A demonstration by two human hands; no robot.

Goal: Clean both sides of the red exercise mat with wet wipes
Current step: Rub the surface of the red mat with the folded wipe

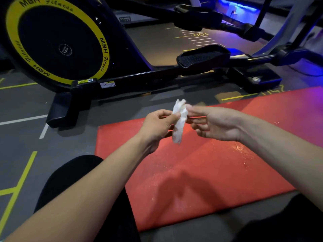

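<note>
above the near end of the red mat (201,163), your two hands meet around a crumpled white wet wipe (179,119). your left hand (158,127) has its thumb and curled fingers pinched on the wipe's left edge, and the wipe hangs down from there in a twisted bunch. your right hand (215,123) reaches in from the other side with its fingers loosely extended; the fingertips (188,107) are blurred, so they seem to touch or nip the wipe's upper edge, but a firm hold cannot be made out.

below the hands the mat lies flat on the grey gym floor (66,145), one face up, with wet specks and streaks glinting toward its right side — that face looks partly wiped. beyond the mat stands an elliptical trainer (122,74) with a yellow-ringed flywheel (57,41), and your dark-clothed knee (73,177) rests just beside the mat's left edge.

the step in hand looks like opening out or refolding the wipe. the next move calls for a flatter pad of it — spread it, press it down, and sweep the dry stretches; the underside likely waits for a flip.
</note>
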